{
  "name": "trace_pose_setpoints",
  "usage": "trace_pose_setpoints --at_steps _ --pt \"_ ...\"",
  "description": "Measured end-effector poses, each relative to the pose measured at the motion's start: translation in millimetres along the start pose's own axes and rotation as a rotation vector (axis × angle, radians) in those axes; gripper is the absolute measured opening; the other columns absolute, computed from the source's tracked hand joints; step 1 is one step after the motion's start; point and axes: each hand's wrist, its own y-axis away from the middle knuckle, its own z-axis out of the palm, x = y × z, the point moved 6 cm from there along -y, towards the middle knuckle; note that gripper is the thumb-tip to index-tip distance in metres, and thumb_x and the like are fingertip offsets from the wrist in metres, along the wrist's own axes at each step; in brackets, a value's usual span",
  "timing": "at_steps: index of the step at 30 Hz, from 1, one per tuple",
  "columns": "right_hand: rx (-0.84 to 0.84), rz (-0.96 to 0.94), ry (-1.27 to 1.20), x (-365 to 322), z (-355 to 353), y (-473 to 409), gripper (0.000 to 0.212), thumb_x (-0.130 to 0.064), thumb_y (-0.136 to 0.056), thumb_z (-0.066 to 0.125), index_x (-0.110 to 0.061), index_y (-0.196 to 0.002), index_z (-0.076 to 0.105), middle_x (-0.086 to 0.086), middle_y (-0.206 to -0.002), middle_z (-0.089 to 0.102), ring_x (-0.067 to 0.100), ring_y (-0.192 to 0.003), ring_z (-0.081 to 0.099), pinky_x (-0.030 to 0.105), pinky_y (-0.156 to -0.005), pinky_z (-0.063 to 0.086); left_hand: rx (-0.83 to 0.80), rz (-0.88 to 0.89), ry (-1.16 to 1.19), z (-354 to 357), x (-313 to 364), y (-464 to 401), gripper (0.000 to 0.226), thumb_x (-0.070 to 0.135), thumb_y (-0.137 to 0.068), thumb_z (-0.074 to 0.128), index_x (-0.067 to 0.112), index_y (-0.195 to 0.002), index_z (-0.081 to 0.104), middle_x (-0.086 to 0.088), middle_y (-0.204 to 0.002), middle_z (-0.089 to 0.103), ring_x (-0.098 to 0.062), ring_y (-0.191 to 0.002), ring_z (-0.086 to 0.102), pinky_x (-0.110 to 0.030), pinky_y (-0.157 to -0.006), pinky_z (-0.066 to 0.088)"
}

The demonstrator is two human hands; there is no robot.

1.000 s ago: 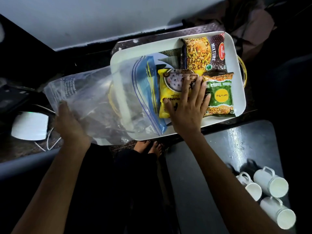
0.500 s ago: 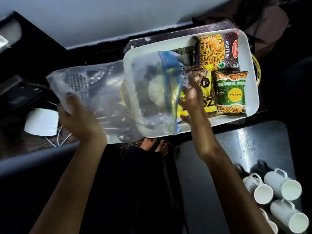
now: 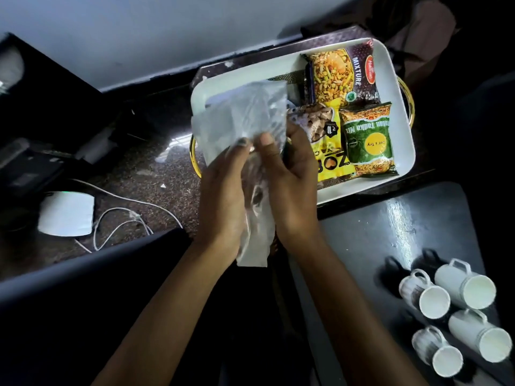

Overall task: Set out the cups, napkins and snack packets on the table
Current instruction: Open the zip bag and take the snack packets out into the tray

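A clear plastic zip bag (image 3: 245,118) is bunched upright between my left hand (image 3: 223,196) and my right hand (image 3: 289,185), both gripping it over the near left corner of the white tray (image 3: 401,87). In the tray lie three snack packets: a maroon mixture packet (image 3: 345,76), a green mix packet (image 3: 367,137) and a yellow packet (image 3: 328,151), partly hidden by my right hand. Several white cups (image 3: 462,282) stand on the dark table (image 3: 390,232) at the lower right.
The tray rests on a speckled stone counter (image 3: 156,174). A white device (image 3: 65,214) with a looping white cable (image 3: 122,218) lies at the left, with dark boxes behind it. A pale wall runs along the back. My dark lap fills the foreground.
The bag was spread wide over the tray's left half with my left hand far out left. My hands came together and crumpled it; my right hand left the yellow packet.
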Motion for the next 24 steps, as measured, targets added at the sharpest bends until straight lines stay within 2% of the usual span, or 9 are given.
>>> trace_pose_setpoints --at_steps 3,5,7,11,14,16,18,20,24 --pt "0.138 0.006 -0.119 -6.4 -22.7 -1.5 0.013 -0.002 -0.097 0.045 -0.006 -0.108 0.053 0.007 -0.088 0.06 0.015 -0.074 0.057 0.024 -0.064 0.048 0.04 0.296 -0.286 0.3 18.2 11.4 0.011 0.024 -0.084 0.056 0.027 -0.087 0.066 -0.004 -0.086 0.065 -0.02 -0.074 0.061 -0.022 -0.057 0.049" --pt "0.237 0.091 -0.255 -7.2 -41.2 -2.3 0.014 -0.003 -0.098 0.045 -0.009 -0.106 0.054 0.003 -0.082 0.059 0.011 -0.07 0.055 0.021 -0.063 0.048 0.1 0.393 -0.434 -3.9 23.4 13.6 0.015 0.027 -0.084 0.057 0.027 -0.098 0.061 0.004 -0.101 0.064 -0.012 -0.089 0.061 -0.013 -0.068 0.047" --pt "0.288 0.229 -0.389 -3.2 -56.4 0.4 0.016 -0.004 -0.098 0.044 -0.01 -0.109 0.054 0.002 -0.082 0.059 0.013 -0.077 0.056 0.027 -0.074 0.048 0.056 0.33 -0.533 -1.1 17.5 11.5 0.035 0.042 -0.08 0.058 0.03 -0.112 0.053 0.004 -0.124 0.056 -0.007 -0.11 0.055 -0.013 -0.086 0.044" --pt "0.222 0.456 -0.538 8.2 -64.5 14.1 0.035 -0.01 -0.097 0.042 0.003 -0.129 0.047 0.018 -0.118 0.058 0.035 -0.109 0.053 0.047 -0.101 0.038 -0.353 0.142 -0.644 35.2 -9.7 16.9 0.06 0.052 -0.083 0.053 0.037 -0.136 0.033 0.013 -0.146 0.038 0.001 -0.13 0.042 -0.024 -0.101 0.041" --pt "0.222 0.396 -0.348 7.2 -70.7 19.0 0.035 -0.015 -0.099 0.041 0.001 -0.13 0.048 0.024 -0.124 0.061 0.027 -0.112 0.063 0.037 -0.097 0.05 -0.503 0.138 -0.524 60.3 -22.7 27.3 0.062 0.038 -0.087 0.057 0.022 -0.142 0.034 0.004 -0.14 0.052 -0.001 -0.127 0.049 -0.016 -0.101 0.042" --pt "0.246 0.275 -0.231 -0.2 -75.4 16.6 0.029 -0.013 -0.099 0.043 0.002 -0.123 0.052 0.024 -0.114 0.065 0.028 -0.103 0.066 0.039 -0.09 0.054 -0.421 0.125 -0.461 63.1 -28.6 29.6 0.052 0.026 -0.088 0.059 0.019 -0.136 0.042 0.003 -0.131 0.059 -0.004 -0.121 0.055 -0.018 -0.099 0.044" --pt "0.304 0.107 0.127 -10.7 -83.9 12.8 0.017 -0.013 -0.097 0.048 -0.002 -0.109 0.055 0.021 -0.105 0.064 0.035 -0.1 0.062 0.051 -0.091 0.05 -0.264 0.151 -0.418 59.7 -31.2 29.5 0.04 0.012 -0.09 0.058 0.017 -0.128 0.048 0.0 -0.123 0.062 -0.013 -0.116 0.059 -0.033 -0.103 0.045" --pt "0.362 -0.032 0.46 -16.7 -88.6 12.0 0.018 -0.017 -0.091 0.057 -0.009 -0.107 0.052 0.011 -0.102 0.057 0.029 -0.097 0.056 0.051 -0.089 0.046 -0.098 0.217 -0.448 54.1 -28.8 29.9 0.039 -0.003 -0.091 0.053 0.012 -0.127 0.048 -0.006 -0.123 0.062 -0.021 -0.115 0.06 -0.042 -0.103 0.046" --pt "0.34 0.067 0.323 -2.1 -104.6 26.0 0.032 -0.036 -0.087 0.06 -0.023 -0.115 0.05 0.004 -0.108 0.056 0.02 -0.1 0.058 0.04 -0.088 0.049 -0.023 0.258 -0.471 58.7 -27.4 25.6 0.052 -0.012 -0.089 0.048 -0.001 -0.138 0.038 -0.02 -0.132 0.056 -0.028 -0.119 0.058 -0.033 -0.1 0.048"
